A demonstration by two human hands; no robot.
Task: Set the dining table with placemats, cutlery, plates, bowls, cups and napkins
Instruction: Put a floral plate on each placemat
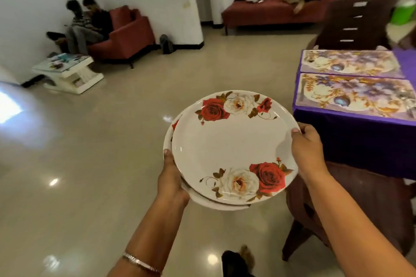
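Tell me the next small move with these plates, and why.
Probably carry the stacked plates, held by the left hand and right hand, rightward to the near placemat: both placemats on the purple-covered table lie bare.

A glossy beige floor [101, 141] reflected ceiling lights. Left of a white pillar [193, 2] stood a red armchair [128, 33]; right of it, a red sofa [270, 11].
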